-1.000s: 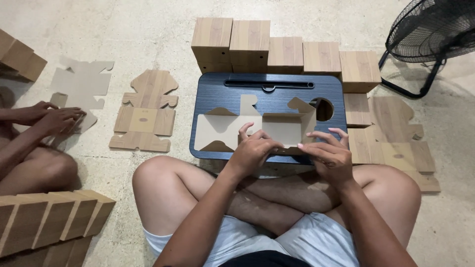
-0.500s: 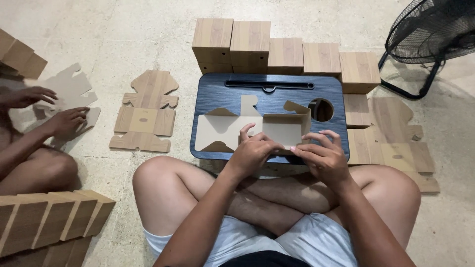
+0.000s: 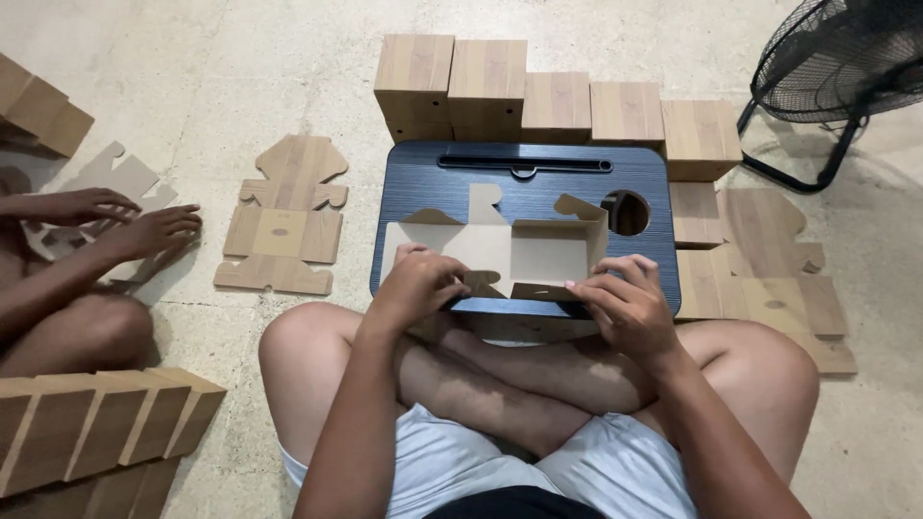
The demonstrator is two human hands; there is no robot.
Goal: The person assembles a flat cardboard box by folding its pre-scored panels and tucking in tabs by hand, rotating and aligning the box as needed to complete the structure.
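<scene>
Cardboard with a wood-grain print makes up nearly everything here, and the piece in hand is the half-folded box blank [image 3: 500, 252] lying on the dark blue lap tray [image 3: 524, 178] just beyond the person's crossed legs. Its long axis runs left to right across the tray, parallel to the tray's near edge, with side walls already tipped up at the far and right sides. The blank's near edge meets both hands: the left hand [image 3: 420, 285] curls over the near-left part, fingers closed down on a flap, and the right hand [image 3: 625, 300] pinches the near-right flap between thumb and fingertips. Both hands touch the blank, the left slightly farther in over the panel, the right at the edge.

Counts: one tray, one blank being folded. Five finished boxes [image 3: 548, 101] stand in a row touching the tray's far edge. One flat blank [image 3: 286, 216] lies on the floor to the left of the tray, and a pile of flat blanks [image 3: 764, 264] lies just to its right; how many are in it I cannot tell. Near left, a row of folded boxes [image 3: 96, 423] leans together, number unclear. A second person's two hands [image 3: 125, 221] rest on another flat blank at far left. One black fan [image 3: 841, 67] stands at far right
</scene>
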